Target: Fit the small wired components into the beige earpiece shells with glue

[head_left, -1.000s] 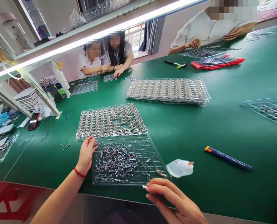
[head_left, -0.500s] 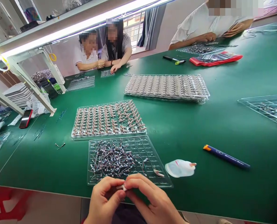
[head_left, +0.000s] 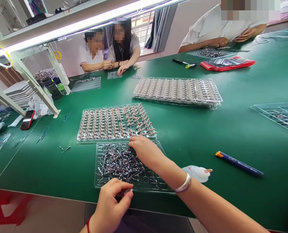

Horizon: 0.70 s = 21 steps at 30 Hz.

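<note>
My left hand [head_left: 114,202] is closed at the tray's near edge, pinching a small pale earbud shell [head_left: 128,191] that is mostly covered by the fingers. My right hand [head_left: 144,149] reaches across the clear component tray [head_left: 155,186], its curled fingertips at the tray's far edge. What those fingers hold, if anything, is hidden. A tangled heap of small wired components [head_left: 119,163] fills much of that tray. Just beyond lies a clear tray of beige earbud shells [head_left: 102,124], in rows on the left and more loosely placed on the right.
A white squeeze bottle [head_left: 197,172] lies partly behind my right forearm, with a blue pen [head_left: 239,164] farther right. Stacked filled trays [head_left: 178,91] stand beyond. At left are a phone [head_left: 27,120] and shelf leg [head_left: 45,100]. Several co-workers sit across the table.
My right hand has left my left hand and moved forward to the component tray's far edge. My left hand stays near the front edge, still pinching the pale piece.
</note>
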### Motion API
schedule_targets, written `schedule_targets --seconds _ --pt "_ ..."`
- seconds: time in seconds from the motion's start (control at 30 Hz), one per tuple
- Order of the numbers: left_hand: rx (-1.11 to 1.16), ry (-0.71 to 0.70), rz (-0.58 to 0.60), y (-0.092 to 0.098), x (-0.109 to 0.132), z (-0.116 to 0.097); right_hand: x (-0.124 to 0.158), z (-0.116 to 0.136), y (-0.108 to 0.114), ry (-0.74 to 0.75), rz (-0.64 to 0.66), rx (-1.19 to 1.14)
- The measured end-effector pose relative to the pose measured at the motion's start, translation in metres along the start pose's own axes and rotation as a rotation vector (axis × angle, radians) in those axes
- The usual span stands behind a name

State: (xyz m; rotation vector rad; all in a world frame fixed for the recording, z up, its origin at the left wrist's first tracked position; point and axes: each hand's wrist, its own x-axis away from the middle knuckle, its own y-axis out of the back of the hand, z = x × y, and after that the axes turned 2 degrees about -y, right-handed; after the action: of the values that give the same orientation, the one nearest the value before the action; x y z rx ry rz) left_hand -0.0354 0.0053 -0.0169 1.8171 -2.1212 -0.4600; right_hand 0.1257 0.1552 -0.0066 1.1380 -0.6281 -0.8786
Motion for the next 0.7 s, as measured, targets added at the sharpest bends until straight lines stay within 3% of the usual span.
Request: schedule_targets --seconds 0.23,0.4,0.53,0.7 --pt "0.199 0.121 -0.071 0.0 -0.003 0.003 0.017 -0.002 0.005 -0.047 -0.143 -0.113" --pt "0.573 0.256 -0.128 0.003 0.005 0.004 0.082 0.019 -0.006 0.008 -0.272 -0.369" --pt "0.865 0.415 -0.191 -0.002 0.017 -0.002 0.134 0.041 -0.023 -0.036 -0.247 -0.933" --pt "0.924 0.435 -0.219 -0.008 0.021 -0.01 0.152 0.052 -0.027 -0.244 -0.181 -1.28"
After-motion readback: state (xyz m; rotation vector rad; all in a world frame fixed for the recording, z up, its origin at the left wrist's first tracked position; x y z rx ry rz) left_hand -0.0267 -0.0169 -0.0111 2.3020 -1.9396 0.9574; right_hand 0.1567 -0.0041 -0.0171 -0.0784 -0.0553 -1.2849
